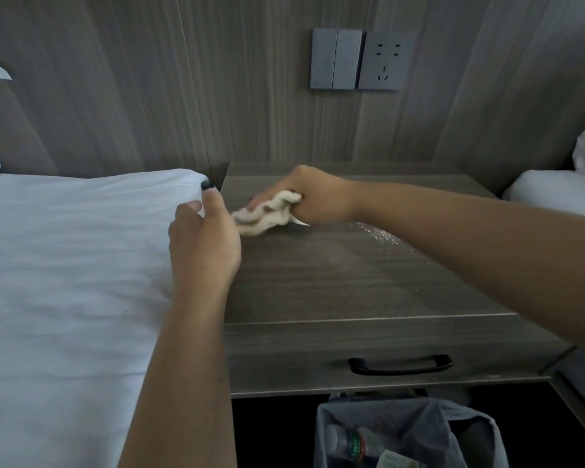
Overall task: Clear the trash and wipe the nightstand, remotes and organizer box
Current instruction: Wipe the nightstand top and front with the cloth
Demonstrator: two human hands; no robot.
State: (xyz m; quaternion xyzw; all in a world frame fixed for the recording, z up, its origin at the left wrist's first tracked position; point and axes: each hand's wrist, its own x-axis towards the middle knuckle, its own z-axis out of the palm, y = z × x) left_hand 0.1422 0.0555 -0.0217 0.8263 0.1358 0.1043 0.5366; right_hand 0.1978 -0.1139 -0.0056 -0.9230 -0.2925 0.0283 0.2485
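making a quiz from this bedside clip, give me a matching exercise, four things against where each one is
Things:
1. cloth
2. left hand
3. trash bag
4. spray droplets

Places:
a. below the drawer, on the floor
b. on the nightstand top, under the right forearm
c. bunched in the right hand
d. on the edge of the white bed

Pairs: 1-c, 2-d, 3-a, 4-b

- Hotel-style twin bedroom.
- White-sheeted bed (pixel 65 265) left, second bed (pixel 554 194) far right.
- Wood-grain nightstand (pixel 352 282) between, under wall switches (pixel 336 59) and socket (pixel 384 60).
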